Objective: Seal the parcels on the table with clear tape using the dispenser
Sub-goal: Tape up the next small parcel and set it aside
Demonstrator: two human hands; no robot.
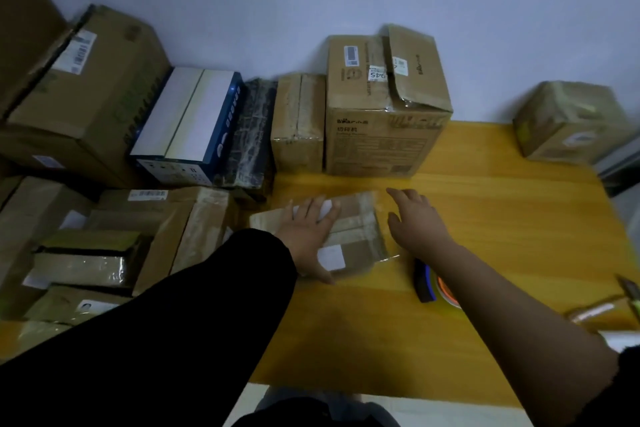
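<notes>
1. The left hand (308, 236), coming out of a black sleeve (194, 315), lies flat with straight, spread fingers on top of a small brown parcel (358, 230). It presses down on it and grips nothing.
2. The right hand (417, 222) is open and palm down with its fingers apart, just beside the parcel's right edge. Whether it touches the parcel or the table cannot be told.
3. The small parcel lies flat on the yellow wooden table (502, 218), near its middle. Shiny clear tape crosses its top, and a white label (330, 257) sits at its near end.
4. The tape dispenser (424, 282), with a dark handle and an orange-centred roll, rests on the table just near of the parcel, partly hidden under the right forearm. Neither hand holds it.
5. Behind the parcel stands a large printed carton (381, 135) with one top flap raised. A smaller taped box (298, 121) touches its left side.
6. Further left are a black wrapped package (251, 135) and a blue and white box (187, 118), among stacked brown cartons.
7. Another taped box (568, 121) sits at the table's far right corner.
</notes>
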